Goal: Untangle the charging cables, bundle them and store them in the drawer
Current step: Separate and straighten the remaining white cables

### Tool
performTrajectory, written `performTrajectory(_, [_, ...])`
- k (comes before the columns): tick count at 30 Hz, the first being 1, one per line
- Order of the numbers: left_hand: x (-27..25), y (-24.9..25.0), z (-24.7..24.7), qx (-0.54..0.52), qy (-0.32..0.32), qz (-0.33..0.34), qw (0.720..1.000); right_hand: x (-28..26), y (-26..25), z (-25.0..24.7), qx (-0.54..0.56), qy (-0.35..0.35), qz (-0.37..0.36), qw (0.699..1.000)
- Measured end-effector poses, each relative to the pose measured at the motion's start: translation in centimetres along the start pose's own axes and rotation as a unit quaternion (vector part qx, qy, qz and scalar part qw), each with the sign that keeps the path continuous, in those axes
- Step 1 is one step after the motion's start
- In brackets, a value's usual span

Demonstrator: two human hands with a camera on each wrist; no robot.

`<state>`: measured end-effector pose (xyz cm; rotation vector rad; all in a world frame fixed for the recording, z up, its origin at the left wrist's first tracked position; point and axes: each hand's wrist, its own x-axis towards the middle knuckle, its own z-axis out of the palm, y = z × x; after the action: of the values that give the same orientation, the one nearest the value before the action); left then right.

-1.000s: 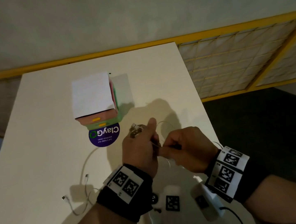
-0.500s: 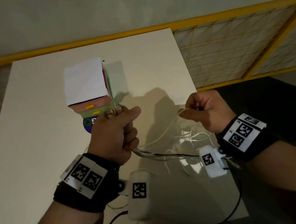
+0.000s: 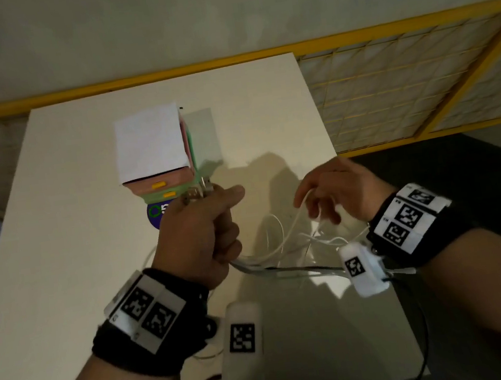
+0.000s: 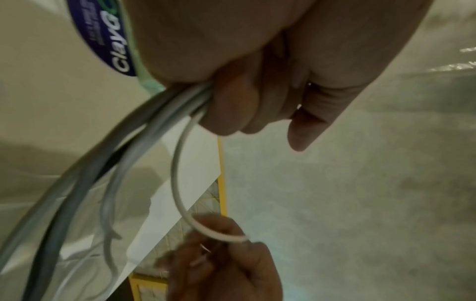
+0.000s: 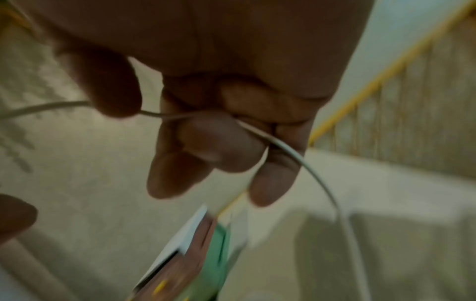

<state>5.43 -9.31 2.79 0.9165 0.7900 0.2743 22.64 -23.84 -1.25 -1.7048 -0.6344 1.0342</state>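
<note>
Head view, our left hand [image 3: 199, 238] fisted round bundled cables [image 3: 285, 269], our right hand [image 3: 338, 189] pinching one white cable [image 3: 295, 225] above the surface [image 3: 59, 247].

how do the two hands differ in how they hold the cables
The left hand is a closed fist gripping several cables together, with metal plugs sticking out above it; the right hand pinches one thin white cable between loosely curled fingers.

The left hand is in front of the small drawer box; the right hand is off to the side, near the table's right edge.

Both are raised above the table, with cable running between them.
</note>
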Motion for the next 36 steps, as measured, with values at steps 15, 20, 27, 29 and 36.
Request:
performTrajectory(15, [-1.4, -2.5, -5.7, -0.071, -0.03, 0.002, 0.997, 5.1, 0.9, 14.6, -0.518, -0.315, 0.01, 0.795])
performTrajectory(20, [-1.0, -2.1, -6.6, -0.096, -0.015, -0.01, 0.995, 5.4, 0.5, 14.9, -0.49, -0.37, 0.074, 0.786])
performTrajectory(27, [-0.5, -2.0, -5.8, -0.08, -0.033, -0.011, 0.996, 5.2, 4.4, 12.7, -0.579, -0.35, 0.061, 0.733])
performTrajectory(29, [-0.3, -1.8, -5.5, -0.08, -0.038, -0.013, 0.996, 5.0, 4.3, 12.8, -0.538, -0.321, 0.043, 0.778])
performTrajectory(36, [-0.3, -2.2, -1.5, 0.011, -0.045, 0.003, 0.999, 2.6, 1.3, 7.1, -0.307, -0.144, 0.043, 0.94])
